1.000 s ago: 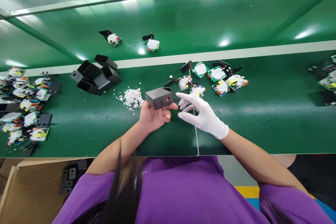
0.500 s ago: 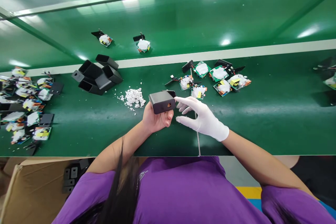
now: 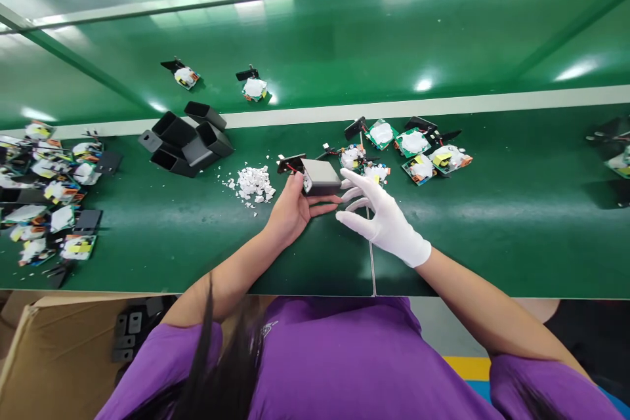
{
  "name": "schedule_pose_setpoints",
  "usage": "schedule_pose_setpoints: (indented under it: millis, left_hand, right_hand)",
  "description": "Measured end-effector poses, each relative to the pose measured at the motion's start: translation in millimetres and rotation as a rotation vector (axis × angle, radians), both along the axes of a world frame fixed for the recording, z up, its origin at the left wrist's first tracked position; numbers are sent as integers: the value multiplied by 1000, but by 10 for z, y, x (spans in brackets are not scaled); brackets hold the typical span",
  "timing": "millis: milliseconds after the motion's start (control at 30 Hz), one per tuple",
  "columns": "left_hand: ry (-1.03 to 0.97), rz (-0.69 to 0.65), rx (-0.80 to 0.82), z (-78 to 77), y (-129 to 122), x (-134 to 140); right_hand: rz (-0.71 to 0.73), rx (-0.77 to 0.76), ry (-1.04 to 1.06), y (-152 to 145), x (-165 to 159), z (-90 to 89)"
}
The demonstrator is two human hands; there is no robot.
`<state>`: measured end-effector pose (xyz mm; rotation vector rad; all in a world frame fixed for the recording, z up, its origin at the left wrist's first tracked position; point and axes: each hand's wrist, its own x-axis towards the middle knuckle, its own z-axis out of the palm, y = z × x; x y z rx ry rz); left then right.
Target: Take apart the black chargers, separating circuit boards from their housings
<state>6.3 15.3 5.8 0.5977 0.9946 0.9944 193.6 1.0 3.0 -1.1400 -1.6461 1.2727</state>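
A dark grey plastic housing (image 3: 321,177) lies in my bare left hand (image 3: 290,210), thumb at its left end and fingers beneath. From that left end a black end cap (image 3: 291,163) hangs out on thin red and black wires; part of a circuit board seems to sit inside, mostly hidden. My right hand (image 3: 381,220), in a white glove, is beside the housing's right end with its fingers apart. Its fingertips are close to the housing; whether they touch it I cannot tell. To the left lies a small heap of white crumbs (image 3: 254,184).
Empty black housings (image 3: 187,141) are stacked at the left rear. Circuit boards with white filler (image 3: 413,142) lie beyond my right hand, and a larger pile of boards (image 3: 62,190) is at far left. Two boards (image 3: 254,87) rest behind the pale strip. A cardboard box (image 3: 63,354) stands below the table edge.
The housing has been turned in my left hand: its ported face has swung out of view and the wired end cap now shows at the left. My right hand stays near it, fingers apart.
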Motion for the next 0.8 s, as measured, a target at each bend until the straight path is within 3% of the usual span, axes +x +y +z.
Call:
schedule_pose_setpoints:
  millis: [133, 400, 800]
  left_hand:
    - [130, -62, 158, -50, -63, -3]
    - [244, -188, 292, -183, -80, -23]
    - [247, -220, 272, -90, -103, -17]
  right_hand:
    - [10, -10, 13, 6, -18, -23]
    - [29, 30, -58, 41, -12, -88]
    - [53, 45, -75, 47, 3, -101]
